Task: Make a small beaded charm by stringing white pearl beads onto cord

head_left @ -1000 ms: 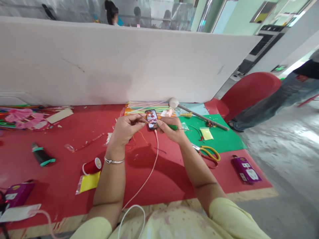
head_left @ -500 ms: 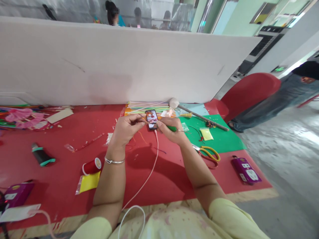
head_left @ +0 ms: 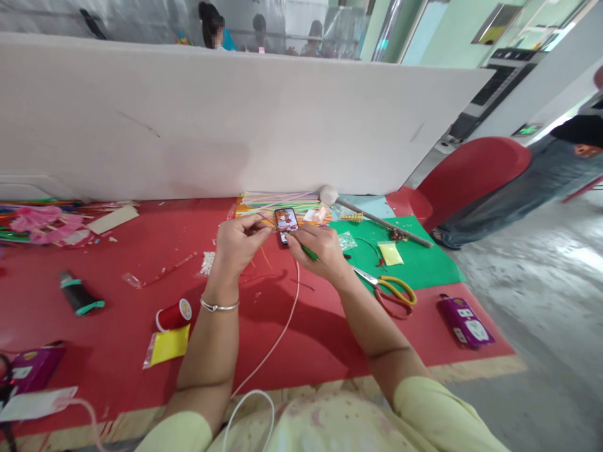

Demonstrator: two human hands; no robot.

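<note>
Green stick [head_left: 309,253] pinched, right hand [head_left: 320,251]; left hand [head_left: 240,242] close (phone [head_left: 285,221] behind).

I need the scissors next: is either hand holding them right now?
No, the scissors lie on the table right of the right hand, which grips a green tool.

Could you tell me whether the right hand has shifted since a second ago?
Yes. The right hand has swung left and tipped its green tool down, uncovering more of the scissors.
</note>
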